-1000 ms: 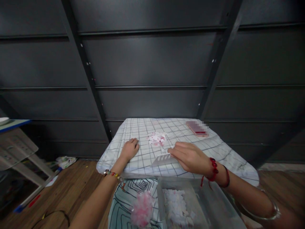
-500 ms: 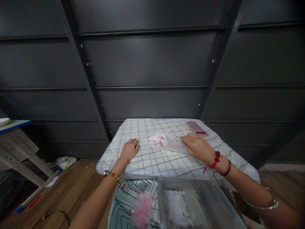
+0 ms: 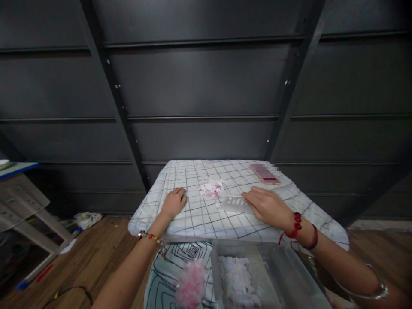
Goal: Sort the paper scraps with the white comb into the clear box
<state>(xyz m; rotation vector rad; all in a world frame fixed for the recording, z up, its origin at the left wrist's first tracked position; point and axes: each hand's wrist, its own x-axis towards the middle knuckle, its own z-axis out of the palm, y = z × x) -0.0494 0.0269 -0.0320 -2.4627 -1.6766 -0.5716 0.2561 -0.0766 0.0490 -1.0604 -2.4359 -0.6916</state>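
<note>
My right hand (image 3: 268,207) grips a flat, pale scraper-like plate (image 3: 236,204) with a row of slots along its upper edge. The plate is held low over the checked cloth (image 3: 196,219), its left end close to a small heap of white and pink scraps (image 3: 211,187). My left hand (image 3: 174,201) rests on the cloth left of the heap, fingers laid out, holding nothing. A phone (image 3: 265,174) with a pink edge lies beyond my right hand.
A grey plastic bin (image 3: 273,274) with white scraps inside stands nearest me. Beside it lies a fluffy pink and white bundle (image 3: 191,283) on patterned fabric. A dark panelled wall (image 3: 199,86) rises behind the table. At left stands a blue-edged desk (image 3: 22,171).
My right hand has moved slightly nearer to me with the plate, which is now tilted differently. My left hand stays where it was on the cloth.
</note>
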